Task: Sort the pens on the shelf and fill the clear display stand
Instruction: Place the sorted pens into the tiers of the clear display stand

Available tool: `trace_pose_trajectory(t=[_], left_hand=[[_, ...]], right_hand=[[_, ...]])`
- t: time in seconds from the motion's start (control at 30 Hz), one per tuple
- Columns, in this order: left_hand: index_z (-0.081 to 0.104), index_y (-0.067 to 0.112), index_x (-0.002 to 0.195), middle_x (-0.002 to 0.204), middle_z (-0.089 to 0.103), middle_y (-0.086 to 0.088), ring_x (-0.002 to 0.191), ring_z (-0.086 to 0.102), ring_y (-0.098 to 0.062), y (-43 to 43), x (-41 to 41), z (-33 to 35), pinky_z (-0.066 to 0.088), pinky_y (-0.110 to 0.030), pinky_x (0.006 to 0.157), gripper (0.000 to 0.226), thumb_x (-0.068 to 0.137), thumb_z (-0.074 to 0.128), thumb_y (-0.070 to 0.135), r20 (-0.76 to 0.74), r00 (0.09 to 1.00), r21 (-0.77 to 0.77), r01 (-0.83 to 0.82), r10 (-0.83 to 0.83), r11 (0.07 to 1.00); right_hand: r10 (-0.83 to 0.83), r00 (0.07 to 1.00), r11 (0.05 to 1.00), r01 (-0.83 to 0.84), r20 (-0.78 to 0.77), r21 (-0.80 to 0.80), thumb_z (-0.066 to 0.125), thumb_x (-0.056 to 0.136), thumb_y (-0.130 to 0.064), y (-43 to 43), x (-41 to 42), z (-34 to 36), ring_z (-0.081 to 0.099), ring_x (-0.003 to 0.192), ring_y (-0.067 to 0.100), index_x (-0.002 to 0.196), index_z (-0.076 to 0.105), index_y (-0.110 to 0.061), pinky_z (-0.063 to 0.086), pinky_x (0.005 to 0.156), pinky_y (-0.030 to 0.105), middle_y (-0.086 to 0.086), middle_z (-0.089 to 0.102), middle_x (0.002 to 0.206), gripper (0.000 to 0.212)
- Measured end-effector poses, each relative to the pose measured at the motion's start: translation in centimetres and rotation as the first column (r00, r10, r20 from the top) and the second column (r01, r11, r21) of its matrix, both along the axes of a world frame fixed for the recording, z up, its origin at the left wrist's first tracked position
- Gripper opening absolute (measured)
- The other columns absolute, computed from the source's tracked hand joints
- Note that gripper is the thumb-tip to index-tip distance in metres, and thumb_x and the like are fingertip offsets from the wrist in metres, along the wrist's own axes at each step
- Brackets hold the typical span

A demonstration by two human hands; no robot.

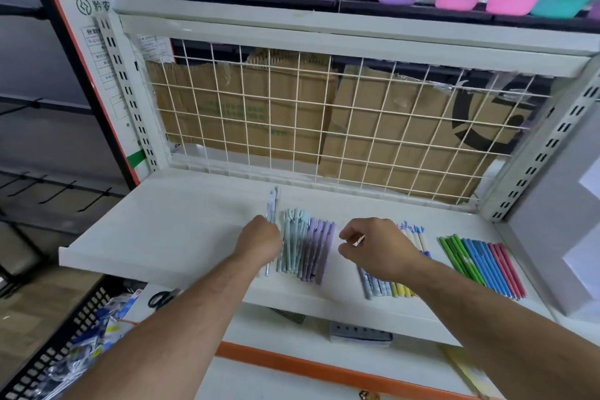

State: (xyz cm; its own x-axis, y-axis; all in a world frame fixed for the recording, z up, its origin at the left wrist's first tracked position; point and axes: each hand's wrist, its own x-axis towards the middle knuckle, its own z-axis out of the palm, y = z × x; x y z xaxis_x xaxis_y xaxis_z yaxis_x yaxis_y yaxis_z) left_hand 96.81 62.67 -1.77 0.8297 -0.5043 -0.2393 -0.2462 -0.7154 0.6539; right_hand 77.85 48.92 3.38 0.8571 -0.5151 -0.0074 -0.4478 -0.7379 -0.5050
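A white shelf (168, 224) runs across the middle of the frame, its front lip toward the bottom. Pens lie on it in rows, pointing front to back. Left of center are a few clear pens (272, 204). Just to their right lie teal pens (292, 247), touching a row of purple pens (319, 250). Further right is a row of white pens (383, 287) with blue and yellow ends. At the right lie green pens (454, 256), blue pens (483, 266) and pink pens (509, 269), side by side.
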Motion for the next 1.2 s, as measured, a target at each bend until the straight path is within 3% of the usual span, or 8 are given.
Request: trace_pose_trajectory(t=[0.1,0.2,0.3,0.43,0.67,0.8,0.93,1.2], left_hand=[[0.049,0.009,0.107,0.089,0.072,-0.012,0.061,0.069,-0.018,-0.6,-2.6,1.6,0.046,-0.022,0.048,0.017,0.103,0.035,0.017,-0.171,0.985,-0.272,-0.070,0.023,0.960],[0.050,0.008,0.101,0.081,0.066,-0.012,0.056,0.059,-0.020,-1.7,-5.7,2.9,0.048,-0.025,0.054,0.018,0.102,0.034,0.017,-0.276,0.959,-0.426,-0.061,-0.065,0.903],[0.049,0.011,0.095,0.078,0.055,-0.011,0.059,0.049,-0.021,-2.8,-9.2,3.7,0.053,-0.036,0.061,0.016,0.104,0.037,0.018,-0.408,0.890,-0.545,-0.061,-0.201,0.836],[0.058,0.010,0.104,0.080,0.061,-0.011,0.066,0.058,-0.023,-4.6,-13.4,4.2,0.057,-0.033,0.059,0.019,0.105,0.044,0.022,-0.368,0.853,-0.597,0.089,-0.371,0.797],[0.061,0.013,0.100,0.077,0.072,-0.009,0.065,0.070,-0.025,-8.7,-22.1,5.8,0.058,-0.037,0.063,0.020,0.105,0.045,0.024,-0.365,0.749,-0.659,0.211,-0.553,0.721],[0.061,0.016,0.103,0.078,0.074,-0.007,0.070,0.074,-0.027,-11.6,-27.9,6.5,0.059,-0.036,0.064,0.023,0.106,0.044,0.031,-0.331,0.736,-0.662,0.265,-0.591,0.701],[0.060,0.011,0.099,0.079,0.073,-0.010,0.068,0.071,-0.026,-14.3,-34.6,7.3,0.059,-0.036,0.063,0.027,0.106,0.044,0.032,-0.331,0.705,-0.677,0.286,-0.628,0.678],[0.062,0.008,0.100,0.077,0.074,-0.008,0.070,0.071,-0.026,-19.7,-44.2,9.6,0.060,-0.034,0.066,0.030,0.108,0.039,0.027,-0.340,0.668,-0.729,0.258,-0.662,0.634]], right_hand=[[-0.036,0.999,0.999,0.035,0.000,0.039,0.069,0.089,-0.031,0.4,-0.9,0.2,0.062,0.088,0.004,0.108,0.072,-0.024,0.049,0.076,0.020,-0.011,0.069,0.101,0.020],[-0.084,0.995,0.994,0.080,0.058,0.076,0.071,0.087,-0.027,0.6,-2.3,0.4,0.060,0.082,-0.002,0.101,0.073,-0.024,0.043,0.069,0.010,-0.013,0.069,0.095,0.015],[-0.148,0.980,0.987,0.137,0.136,0.089,0.070,0.088,-0.024,0.5,-4.1,1.4,0.062,0.072,0.006,0.091,0.074,-0.016,0.049,0.066,0.019,-0.007,0.071,0.085,0.009],[-0.281,0.925,0.952,0.235,0.254,0.197,0.069,0.092,-0.031,-0.3,-7.2,3.2,0.063,0.059,0.013,0.082,0.074,-0.020,0.051,0.056,0.027,-0.004,0.071,0.070,0.015],[-0.452,0.842,0.869,0.340,0.295,0.361,0.070,0.092,-0.024,-3.7,-14.7,5.0,0.048,0.041,0.008,0.068,0.071,-0.016,0.038,0.040,0.019,-0.010,0.057,0.047,0.025],[-0.498,0.815,0.833,0.353,0.297,0.427,0.073,0.088,-0.021,-6.1,-20.8,5.5,0.051,0.047,0.013,0.064,0.067,-0.012,0.041,0.045,0.023,-0.003,0.059,0.052,0.026],[-0.528,0.790,0.807,0.352,0.312,0.474,0.072,0.084,-0.011,-8.8,-27.1,6.2,0.047,0.046,0.018,0.076,0.058,0.011,0.041,0.044,0.023,0.007,0.053,0.054,0.027],[-0.493,0.781,0.842,0.317,0.385,0.436,0.071,0.084,-0.008,-14.4,-36.0,8.7,0.047,0.040,0.007,0.069,0.061,-0.004,0.040,0.041,0.020,0.003,0.056,0.056,0.019]])
